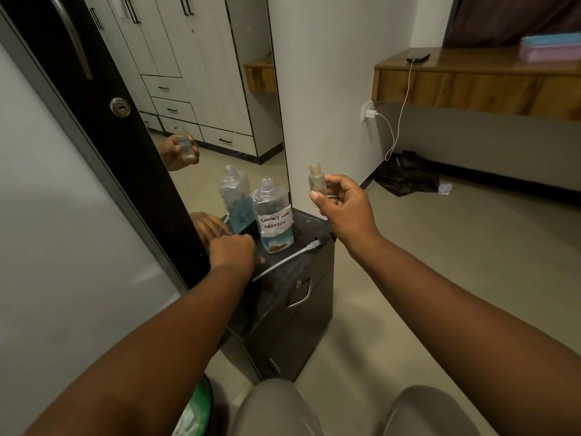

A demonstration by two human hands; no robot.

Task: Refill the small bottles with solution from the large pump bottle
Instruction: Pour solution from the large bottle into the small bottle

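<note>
Here the large bottle (274, 220), labelled as contact lens solution, stands uncapped on the dark cabinet top (309, 226), close against the mirror (220, 89), with only a shallow pool of blue liquid at its base. Its pump, a white dip tube (284, 260), lies flat on the cabinet at about five o'clock from the bottle, one end near the front edge.

At roughly two o'clock from the bottle, held up in the air, is a small bottle (317, 180), open-necked and seemingly empty, pinched upright between thumb and fingertips of the right hand (344, 204).

The risks, as I judge them: the open large bottle could be tipped by an arm crossing it, and the loose tube could roll off.

The left hand (232, 250) sits at nine o'clock, knuckles up, fingers curled on the cabinet top; whether it grips anything I cannot tell.
</note>
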